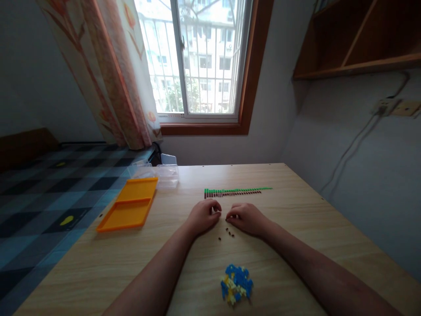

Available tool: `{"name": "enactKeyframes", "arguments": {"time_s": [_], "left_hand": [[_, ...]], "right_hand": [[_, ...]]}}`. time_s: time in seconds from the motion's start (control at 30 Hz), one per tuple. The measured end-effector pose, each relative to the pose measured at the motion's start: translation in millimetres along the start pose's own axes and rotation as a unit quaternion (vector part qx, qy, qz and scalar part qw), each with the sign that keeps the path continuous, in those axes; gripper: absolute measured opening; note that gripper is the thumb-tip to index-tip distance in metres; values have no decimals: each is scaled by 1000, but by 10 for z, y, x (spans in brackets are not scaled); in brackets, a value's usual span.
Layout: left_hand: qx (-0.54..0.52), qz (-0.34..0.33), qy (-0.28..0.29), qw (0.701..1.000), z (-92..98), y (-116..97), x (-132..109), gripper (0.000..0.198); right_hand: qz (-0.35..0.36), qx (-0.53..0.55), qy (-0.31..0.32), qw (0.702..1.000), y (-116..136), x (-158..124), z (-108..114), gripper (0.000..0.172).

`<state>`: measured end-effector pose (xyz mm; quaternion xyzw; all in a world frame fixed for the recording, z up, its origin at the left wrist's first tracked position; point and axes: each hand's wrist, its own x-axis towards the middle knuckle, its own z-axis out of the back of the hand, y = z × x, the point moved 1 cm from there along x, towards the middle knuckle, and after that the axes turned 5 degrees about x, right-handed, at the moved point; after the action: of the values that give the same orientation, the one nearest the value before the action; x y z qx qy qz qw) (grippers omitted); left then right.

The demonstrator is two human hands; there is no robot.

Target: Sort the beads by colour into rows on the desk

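Left hand (205, 216): fingers curled, slightly parted, seemingly empty
Right hand (246, 217): fingers pinched together, any hold unclear
Brown bits (229, 233): close by, likely for easy reach

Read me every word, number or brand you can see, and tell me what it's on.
No readable text anywhere.
Reddish marks low on the window frame: too small to read.
Any lettering near the yellow shapes on the checked bedspread: too blurred to make out.
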<state>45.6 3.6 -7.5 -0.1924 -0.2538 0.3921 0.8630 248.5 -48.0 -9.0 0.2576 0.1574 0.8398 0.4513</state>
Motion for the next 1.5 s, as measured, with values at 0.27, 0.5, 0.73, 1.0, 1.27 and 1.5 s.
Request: {"name": "enactKeyframes", "arguments": {"time_s": [0.27,0.5,0.73,1.0,1.27,1.5], "left_hand": [[-21,-14,10,1000,14,14,10,12],[-16,-11,18,1000,31,12,25,12],[-8,-7,22,1000,40,18,29,12],[-8,-10,21,1000,32,15,28,11],[0,-11,26,1000,18,33,30,11],[2,-14,19,1000,21,17,26,11]], "right_hand": [[-68,-54,-158,984,-713,-104,495,21],[-219,-104,-208,948,-1429,-432,796,27],[-239,-128,-159,949,-1396,-372,689,24],[-254,-141,-154,944,-1418,-358,667,24],[-255,-134,-152,946,-1400,-353,670,24],[-249,-115,-162,948,-1438,-363,663,23]]}}
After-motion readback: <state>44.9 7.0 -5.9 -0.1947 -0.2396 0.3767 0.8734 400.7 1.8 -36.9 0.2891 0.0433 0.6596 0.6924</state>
